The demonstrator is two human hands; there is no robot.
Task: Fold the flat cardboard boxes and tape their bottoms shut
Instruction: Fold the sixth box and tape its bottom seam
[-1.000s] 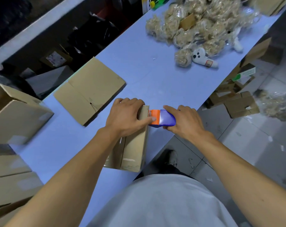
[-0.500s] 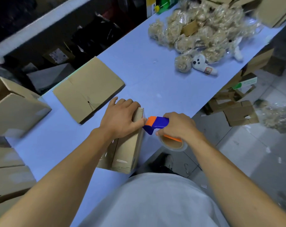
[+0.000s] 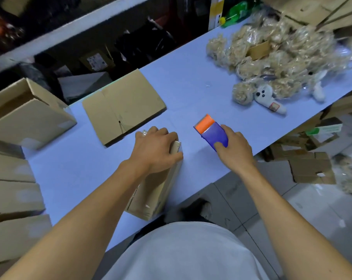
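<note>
Cardboard box [image 3: 157, 184] at the counter's [image 3: 191, 87] near edge lies under the left hand [image 3: 155, 150], gripping its top, while the right hand [image 3: 234, 150], clasping the tape dispenser [image 3: 211, 131], should set it down clear.

A pale blue table [image 3: 191, 81] carries, at its far right end, a heap of beige plush toys in clear plastic bags [image 3: 272, 57]. A white plush animal [image 3: 269, 99] lies at the heap's near edge. A green bottle [image 3: 236, 13] stands beyond. Torn cardboard scraps [image 3: 310, 168] litter the tiled floor [image 3: 312, 219].
</note>
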